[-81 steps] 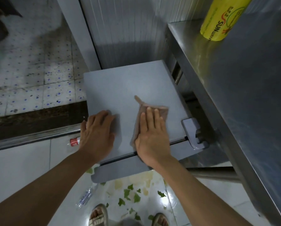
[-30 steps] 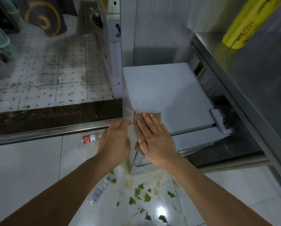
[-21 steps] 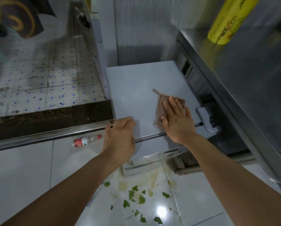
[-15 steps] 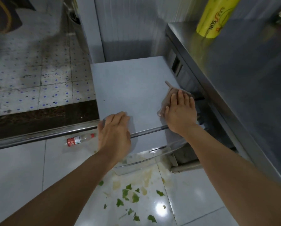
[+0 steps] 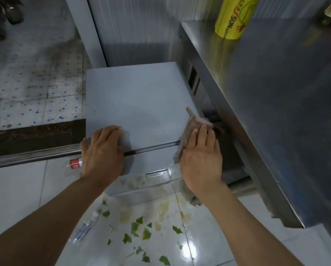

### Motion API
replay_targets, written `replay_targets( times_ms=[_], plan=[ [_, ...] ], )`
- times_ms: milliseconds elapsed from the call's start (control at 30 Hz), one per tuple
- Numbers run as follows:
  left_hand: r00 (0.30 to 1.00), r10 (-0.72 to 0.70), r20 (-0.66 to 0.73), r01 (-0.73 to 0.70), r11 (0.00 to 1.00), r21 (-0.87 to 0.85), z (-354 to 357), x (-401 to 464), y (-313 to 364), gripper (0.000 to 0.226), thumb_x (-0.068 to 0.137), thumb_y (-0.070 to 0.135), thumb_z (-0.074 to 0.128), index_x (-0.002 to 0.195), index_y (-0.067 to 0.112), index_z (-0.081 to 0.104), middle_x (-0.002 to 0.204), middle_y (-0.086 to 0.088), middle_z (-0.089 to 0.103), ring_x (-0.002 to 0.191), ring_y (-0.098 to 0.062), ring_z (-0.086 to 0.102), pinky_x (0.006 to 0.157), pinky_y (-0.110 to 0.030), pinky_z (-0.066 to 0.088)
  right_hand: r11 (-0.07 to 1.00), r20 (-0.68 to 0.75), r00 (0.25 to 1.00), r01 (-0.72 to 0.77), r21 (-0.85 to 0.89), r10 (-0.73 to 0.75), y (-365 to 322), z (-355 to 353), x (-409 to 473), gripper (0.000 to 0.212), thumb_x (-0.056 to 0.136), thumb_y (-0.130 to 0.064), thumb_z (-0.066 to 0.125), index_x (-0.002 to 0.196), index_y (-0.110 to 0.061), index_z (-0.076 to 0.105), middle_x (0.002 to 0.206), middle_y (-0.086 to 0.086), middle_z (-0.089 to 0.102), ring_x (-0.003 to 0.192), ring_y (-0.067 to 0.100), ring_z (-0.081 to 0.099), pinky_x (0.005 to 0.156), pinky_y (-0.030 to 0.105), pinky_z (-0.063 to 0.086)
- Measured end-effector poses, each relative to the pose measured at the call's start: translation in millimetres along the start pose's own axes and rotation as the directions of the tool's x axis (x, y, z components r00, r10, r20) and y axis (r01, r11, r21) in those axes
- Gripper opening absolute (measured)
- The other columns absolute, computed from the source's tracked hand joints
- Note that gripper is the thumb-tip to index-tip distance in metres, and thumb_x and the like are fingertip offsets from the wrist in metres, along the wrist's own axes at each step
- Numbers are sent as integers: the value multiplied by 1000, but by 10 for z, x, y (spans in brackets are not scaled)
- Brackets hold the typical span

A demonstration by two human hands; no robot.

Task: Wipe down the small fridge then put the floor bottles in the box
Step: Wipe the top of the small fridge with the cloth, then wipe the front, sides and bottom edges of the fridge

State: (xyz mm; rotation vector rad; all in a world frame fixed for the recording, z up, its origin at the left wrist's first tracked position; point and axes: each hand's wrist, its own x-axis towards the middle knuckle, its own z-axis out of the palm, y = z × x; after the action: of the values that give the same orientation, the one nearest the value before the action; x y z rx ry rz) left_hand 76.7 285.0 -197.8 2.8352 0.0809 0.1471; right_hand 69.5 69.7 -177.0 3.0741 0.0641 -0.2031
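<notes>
While the small grey box-shaped fridge point(image 5: 136, 104) is being wiped, a crumpled brownish-pink cloth point(image 5: 194, 125) is pressed flat against its front right corner under the right hand point(image 5: 200, 156), whose fingers point(image 5: 203, 131) are laid out straight and curled around nothing. The left hand point(image 5: 102, 150) is rested flat and spread at the front left corner, holding nothing. Most of the unwiped top is judged to lie leftward and away from the cloth, so the right hand is the nearer one. A clear plastic bottle with a red label point(image 5: 74, 163) is seen on the white tiled floor point(image 5: 17, 198) just left of the left hand, and a second clear bottle point(image 5: 85, 228) nearer the person; no box is visible.
</notes>
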Motion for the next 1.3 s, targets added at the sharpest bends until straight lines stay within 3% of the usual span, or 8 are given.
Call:
replay_targets(
  times_ms=[133,267,467,633,800,1033,1167,1300],
  plan=[
    [999,18,-34,-18,1000,8,35,-5,-33,35,83,10,54,117,15,58,129,-1,53,118,-28,45,99,-51,29,998,-56,998,0,56,3,128,129,-60,69,94,-41,38,148,-2,20,152,27,21,139,42,25,113,49,25],
    [998,29,-55,-31,999,-25,49,3,-52,33,82,8,54,114,16,59,126,1,53,115,-27,44,102,-51,28,985,-137,989,84,151,-63,196,167,471,65,97,-38,34,151,-13,8,157,16,6,143,35,9,116,44,14],
    [994,105,33,-105,994,-3,-23,3,-173,45,85,15,54,129,25,51,140,9,43,128,-19,36,107,-48,21,998,-221,975,17,57,-4,192,331,200,81,84,-53,32,149,-8,15,152,25,18,138,41,24,108,46,32],
    [969,239,-58,-240,970,-21,-129,-236,-451,41,82,31,42,114,18,64,128,1,58,118,-25,48,100,-43,33,995,-323,944,84,54,-62,318,577,-31,71,90,-35,47,151,-12,16,156,15,13,141,31,17,113,39,26],
    [924,305,-229,-340,932,-128,38,-407,-713,41,84,30,42,111,12,67,117,-3,60,108,-25,49,96,-32,35,911,-645,763,240,337,38,138,750,-30,41,90,-15,41,128,-4,54,141,15,44,135,31,32,111,52,28],
    [865,281,-416,-418,862,-288,307,-358,-867,31,87,32,42,109,29,64,109,20,55,107,-5,38,88,-1,22,867,-831,551,450,215,-79,-900,995,-145,42,85,-24,39,116,-4,62,122,13,59,118,33,51,108,51,29],
    [843,245,-479,-461,789,-406,425,-361,-942,25,87,37,38,97,37,61,110,29,56,114,-5,42,93,-12,28,893,-853,465,451,0,-235,-781,1021,-79,38,85,-25,43,114,-9,61,118,8,60,113,27,53,112,47,22],
    [820,178,-544,-507,668,-545,568,-380,-1000,26,88,41,35,94,36,60,112,18,60,113,-5,49,93,-30,38,958,-831,544,283,55,-113,-78,1116,27,42,87,-28,30,118,-15,55,123,7,57,123,25,47,116,53,9]
  ],
)
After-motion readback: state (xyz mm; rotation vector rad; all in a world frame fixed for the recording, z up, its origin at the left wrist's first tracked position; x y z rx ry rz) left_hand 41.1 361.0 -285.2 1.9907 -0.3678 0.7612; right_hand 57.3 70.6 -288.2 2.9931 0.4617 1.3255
